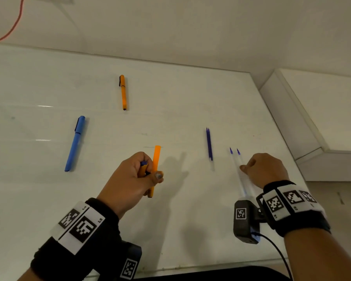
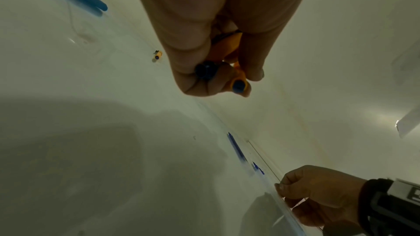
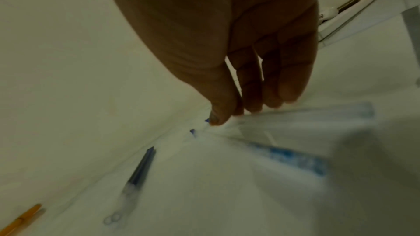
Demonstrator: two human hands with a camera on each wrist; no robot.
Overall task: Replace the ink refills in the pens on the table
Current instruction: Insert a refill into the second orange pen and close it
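Here, left hand (image 1: 133,175) is raised off the white table (image 1: 170,98), fingers curled round an orange pen barrel (image 1: 155,159) and a second orange piece with a dark blue end. Right hand (image 1: 265,169) rests low on two clear refills (image 1: 236,159), thumb and fingertips on them; whether it pinches one is unclear. Two dark blue refills (image 1: 209,144) lie between the hands. A blue pen (image 1: 75,144) and an orange pen (image 1: 122,92) lie well apart, further left.

The left wristband (image 1: 83,226) reads "L5" beside its square markers.
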